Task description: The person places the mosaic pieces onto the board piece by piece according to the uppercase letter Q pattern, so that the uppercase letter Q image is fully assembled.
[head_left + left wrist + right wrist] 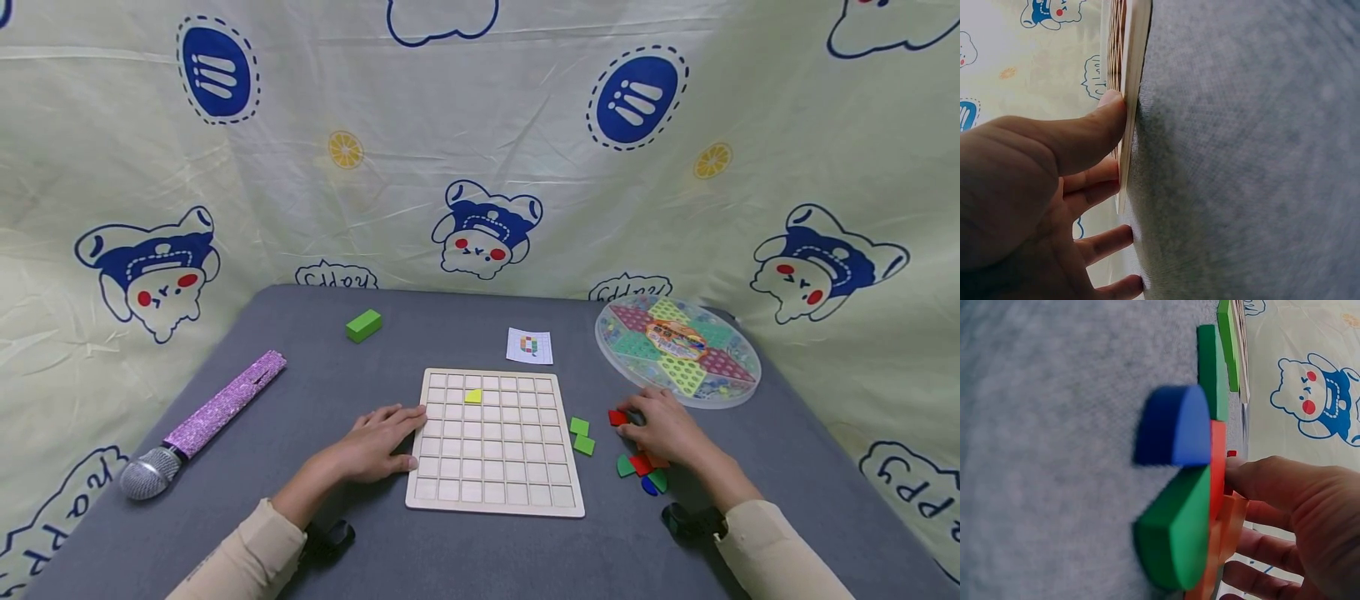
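A pale wooden grid board lies on the table, with one yellow piece in a cell of its upper part. My left hand rests at the board's left edge, fingers loosely extended. In the left wrist view the thumb presses against the board's side. My right hand is right of the board, its thumb and index finger pinching a red block. Below that hand lie a green block, another red block, orange blocks, a green rounded block and a blue rounded block.
Two light green blocks lie beside the board's right edge. Behind it is a small pattern card. A round clear patterned box stands at the back right. On the left are a green block and a glittery purple microphone.
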`<state>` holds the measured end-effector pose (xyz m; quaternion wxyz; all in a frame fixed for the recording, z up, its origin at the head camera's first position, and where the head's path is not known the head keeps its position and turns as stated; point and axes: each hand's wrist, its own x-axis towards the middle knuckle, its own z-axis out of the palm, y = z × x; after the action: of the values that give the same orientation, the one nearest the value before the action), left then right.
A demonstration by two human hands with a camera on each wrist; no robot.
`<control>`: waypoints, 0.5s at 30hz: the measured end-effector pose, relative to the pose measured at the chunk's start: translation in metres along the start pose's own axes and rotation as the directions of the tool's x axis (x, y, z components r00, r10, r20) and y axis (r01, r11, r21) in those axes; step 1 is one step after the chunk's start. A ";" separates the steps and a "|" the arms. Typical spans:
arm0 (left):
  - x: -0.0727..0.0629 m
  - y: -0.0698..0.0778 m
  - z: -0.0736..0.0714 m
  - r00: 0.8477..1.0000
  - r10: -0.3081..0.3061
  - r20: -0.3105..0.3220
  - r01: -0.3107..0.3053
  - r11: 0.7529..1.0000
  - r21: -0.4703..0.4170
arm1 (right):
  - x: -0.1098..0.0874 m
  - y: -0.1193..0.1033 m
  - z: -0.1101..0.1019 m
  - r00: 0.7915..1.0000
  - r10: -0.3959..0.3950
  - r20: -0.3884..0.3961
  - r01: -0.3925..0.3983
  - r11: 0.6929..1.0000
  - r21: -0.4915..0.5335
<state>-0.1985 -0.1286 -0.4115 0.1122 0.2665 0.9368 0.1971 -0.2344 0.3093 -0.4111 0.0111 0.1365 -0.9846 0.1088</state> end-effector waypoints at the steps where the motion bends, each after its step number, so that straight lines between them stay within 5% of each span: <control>1: 0.000 0.000 0.000 1.000 -0.002 0.001 0.002 1.000 0.000 | 0.000 0.000 0.000 1.000 0.000 -0.001 0.000 1.000 0.003; 15: 0.000 0.001 0.000 1.000 -0.008 0.003 0.008 1.000 0.003 | -0.003 0.003 0.000 1.000 -0.007 -0.020 0.007 1.000 0.011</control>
<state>-0.1982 -0.1280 -0.4115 0.1139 0.2633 0.9380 0.1948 -0.2325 0.3127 -0.4120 0.0207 0.1391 -0.9833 0.1157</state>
